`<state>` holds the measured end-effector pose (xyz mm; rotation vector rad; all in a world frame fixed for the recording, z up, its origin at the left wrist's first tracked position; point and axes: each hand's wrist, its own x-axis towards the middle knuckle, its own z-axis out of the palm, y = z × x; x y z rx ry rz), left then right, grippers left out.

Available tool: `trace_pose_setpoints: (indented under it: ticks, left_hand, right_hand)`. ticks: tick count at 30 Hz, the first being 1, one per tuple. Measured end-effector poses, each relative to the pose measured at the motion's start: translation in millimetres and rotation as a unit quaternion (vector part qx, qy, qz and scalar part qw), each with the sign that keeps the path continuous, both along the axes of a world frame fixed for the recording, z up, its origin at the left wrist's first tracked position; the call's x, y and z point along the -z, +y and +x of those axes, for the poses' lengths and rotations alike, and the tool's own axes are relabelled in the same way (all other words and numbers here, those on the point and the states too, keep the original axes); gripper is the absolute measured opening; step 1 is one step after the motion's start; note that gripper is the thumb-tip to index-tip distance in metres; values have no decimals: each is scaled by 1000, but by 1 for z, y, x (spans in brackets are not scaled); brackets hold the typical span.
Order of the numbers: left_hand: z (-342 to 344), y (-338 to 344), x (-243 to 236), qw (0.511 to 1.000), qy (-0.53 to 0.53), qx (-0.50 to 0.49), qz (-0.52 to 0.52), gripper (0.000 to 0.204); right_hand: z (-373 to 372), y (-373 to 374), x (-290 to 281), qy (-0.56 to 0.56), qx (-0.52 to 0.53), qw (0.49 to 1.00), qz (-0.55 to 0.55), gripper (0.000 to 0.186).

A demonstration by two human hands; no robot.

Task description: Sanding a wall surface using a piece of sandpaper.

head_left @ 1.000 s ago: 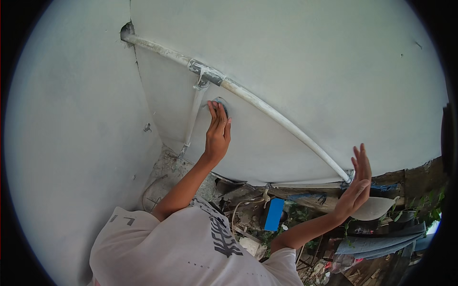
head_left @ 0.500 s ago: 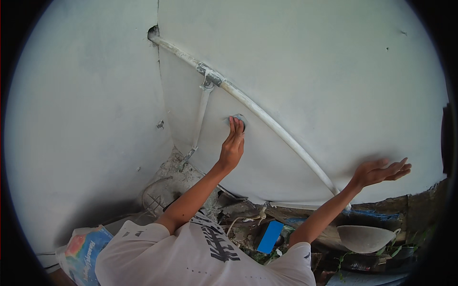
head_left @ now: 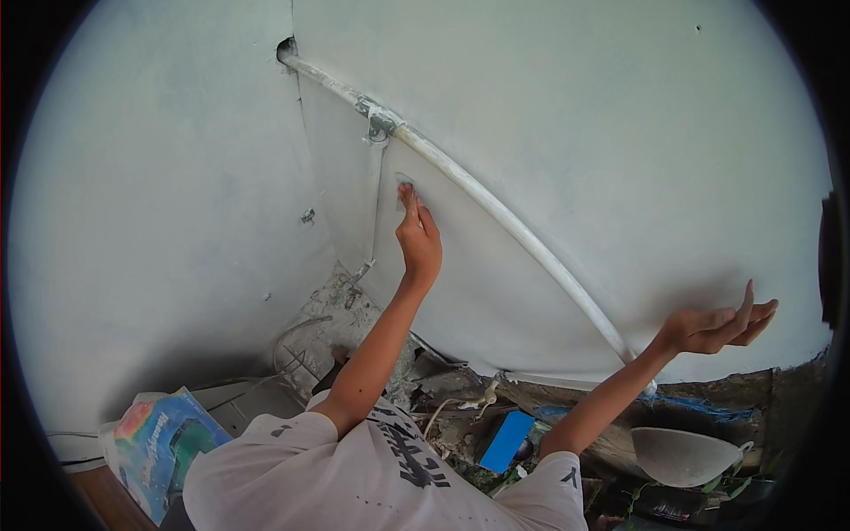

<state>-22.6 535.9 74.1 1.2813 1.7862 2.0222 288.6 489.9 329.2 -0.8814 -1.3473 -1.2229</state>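
My left hand [head_left: 418, 232] is pressed to the white wall [head_left: 531, 124], fingers together on a small flat grey pad [head_left: 400, 179], partly hidden by them. It is just below a white pipe [head_left: 496, 211] with a grey tee fitting [head_left: 376, 115]; a thinner branch pipe [head_left: 376, 199] drops beside it on the left. My right hand [head_left: 713, 323] is open at the right, fingers out and slightly curled, empty, near the wall beyond the pipe's lower end.
An adjoining white wall [head_left: 150, 221] fills the left, with a colourful printed bag [head_left: 164, 447] at its foot. Below lie rubble [head_left: 328, 305], a hose [head_left: 443, 403], a tap [head_left: 487, 396], a blue rectangle [head_left: 506, 441], a grey bowl [head_left: 682, 451] and some plants [head_left: 713, 491].
My right hand has swung from upright beside the pipe's end to sideways, farther right. My left hand stays on the grey pad, shifted slightly along the wall. The view has shifted too.
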Motion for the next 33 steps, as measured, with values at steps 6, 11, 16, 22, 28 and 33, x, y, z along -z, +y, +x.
trace_pose_setpoints:
  ticks: [6, 11, 16, 22, 28, 33]
  left_hand:
    - [5, -1, 9, 1000, -4, -2, 5, 41]
    - [16, -10, 6, 1000, 7, 17, 20, 44]
    - [8, -2, 6, 998, -15, 41, 40, 47]
    - [9, -3, 9, 992, 39, 76, 96, 48]
    - [19, -2, -6, 998, -35, 9, 54, 46]
    - [-8, 1, 25, 999, -21, 16, 42, 42]
  right_hand:
    - [4, 3, 3, 5, -46, 999, 13, 46]
    - [0, 3, 9, -30, -3, 999, 21, 42]
    - [13, 7, 4, -86, 12, 996, 36, 35]
    - [2, 10, 5, -98, 10, 995, 30, 39]
    - [8, 11, 5, -110, 22, 993, 23, 36]
    - [8, 11, 11, -87, -19, 996, 29, 36]
